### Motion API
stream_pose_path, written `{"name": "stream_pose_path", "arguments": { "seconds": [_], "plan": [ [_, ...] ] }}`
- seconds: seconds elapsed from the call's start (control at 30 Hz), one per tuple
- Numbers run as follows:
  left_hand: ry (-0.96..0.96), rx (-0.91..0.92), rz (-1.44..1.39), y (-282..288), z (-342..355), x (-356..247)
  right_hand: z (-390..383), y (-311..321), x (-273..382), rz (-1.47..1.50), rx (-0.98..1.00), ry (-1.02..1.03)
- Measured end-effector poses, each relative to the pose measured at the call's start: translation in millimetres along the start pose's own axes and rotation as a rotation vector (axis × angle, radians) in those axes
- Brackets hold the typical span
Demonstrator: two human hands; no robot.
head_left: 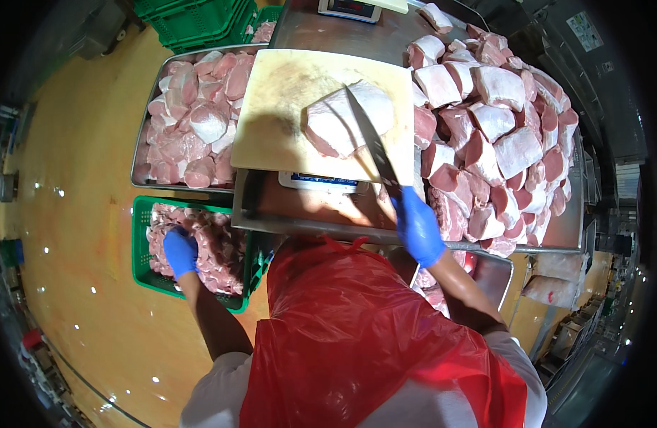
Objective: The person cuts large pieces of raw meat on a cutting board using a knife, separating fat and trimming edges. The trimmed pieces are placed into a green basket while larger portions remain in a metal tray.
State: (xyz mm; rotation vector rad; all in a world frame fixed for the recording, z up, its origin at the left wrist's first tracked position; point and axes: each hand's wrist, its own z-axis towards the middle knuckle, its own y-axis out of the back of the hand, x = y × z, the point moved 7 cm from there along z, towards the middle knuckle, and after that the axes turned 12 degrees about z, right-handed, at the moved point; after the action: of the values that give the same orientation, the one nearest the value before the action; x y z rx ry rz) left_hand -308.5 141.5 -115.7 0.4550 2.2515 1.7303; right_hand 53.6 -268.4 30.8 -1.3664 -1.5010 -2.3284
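My right hand (418,230), in a blue glove, is closed round the handle of a long knife (370,134). The blade slants up and to the left, over a pale slab of meat (351,118) with a white fat side. That slab lies on a cream cutting board (275,93). Down at the left, my gloved left hand (180,251) is at the meat trimmings (218,250) in a green crate (140,250). Its fingers are turned away, so whether they hold a piece is hidden.
Meat chunks (485,128) are heaped on the metal table at the right. A metal tray (137,160) of cut pieces stands left of the board. A scale (321,182) shows below the board's near edge. Stacked green crates (193,25) stand at the far left.
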Motion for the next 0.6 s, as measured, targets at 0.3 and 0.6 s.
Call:
{"name": "stream_pose_path", "arguments": {
  "seconds": [0.3,0.6],
  "plan": [
    [-0.624,-0.475,-0.595,144,-34,-223,124,-47,65,0.100,-0.128,0.136],
    [-0.517,-0.444,-0.887,136,-39,-253,-23,-8,-16,-0.389,0.329,-0.141]
  ]
}}
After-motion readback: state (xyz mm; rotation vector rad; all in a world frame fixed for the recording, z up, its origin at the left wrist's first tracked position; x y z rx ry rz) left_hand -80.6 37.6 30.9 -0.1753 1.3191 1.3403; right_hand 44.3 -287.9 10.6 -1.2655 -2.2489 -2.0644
